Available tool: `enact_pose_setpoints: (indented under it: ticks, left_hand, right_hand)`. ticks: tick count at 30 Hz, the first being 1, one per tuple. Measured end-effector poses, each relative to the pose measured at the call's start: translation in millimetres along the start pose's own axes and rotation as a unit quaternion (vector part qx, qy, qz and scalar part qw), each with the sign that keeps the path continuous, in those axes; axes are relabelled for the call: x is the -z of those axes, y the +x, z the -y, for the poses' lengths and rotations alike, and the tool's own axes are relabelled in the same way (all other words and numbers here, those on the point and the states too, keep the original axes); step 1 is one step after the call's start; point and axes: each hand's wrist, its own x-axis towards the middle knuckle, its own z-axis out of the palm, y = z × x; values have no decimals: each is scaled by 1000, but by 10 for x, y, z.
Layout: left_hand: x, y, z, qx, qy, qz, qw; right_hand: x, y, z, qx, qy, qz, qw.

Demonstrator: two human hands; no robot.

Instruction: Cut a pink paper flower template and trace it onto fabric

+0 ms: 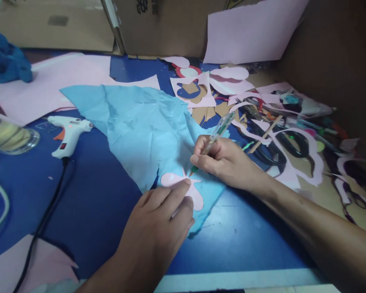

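My right hand grips a clear ballpoint pen with a green part near its tip. The pen's point is at the edge of a pink paper butterfly cutout. Beneath the cutout spreads a creased light-blue sheet, which looks like thin fabric or paper. My left hand lies over part of the cutout, fingers stretched out and pressing it against the sheet. Those fingers hide the cutout's lower left portion.
A white hot glue gun with a black cord lies left of the sheet. Pink paper is behind it, and a clear jar stands far left. Paper scraps and scissors clutter the right. Cardboard walls the back.
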Motion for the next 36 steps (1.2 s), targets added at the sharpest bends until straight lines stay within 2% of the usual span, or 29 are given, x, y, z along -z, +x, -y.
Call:
enact_pose_setpoints:
  ticks: [13, 29, 36]
  left_hand:
    - [11, 15, -22, -1, 8, -8, 1000]
    - [-13, 9, -20, 2, 8, -7, 1000]
    - [10, 29, -23, 0, 8, -9, 1000]
  right_hand:
    - [-16, -16, 17, 0, -9, 19, 1000]
    - [-22, -21, 0, 0, -40, -6, 999]
    - [-23, -29, 19, -2, -30, 9, 1000]
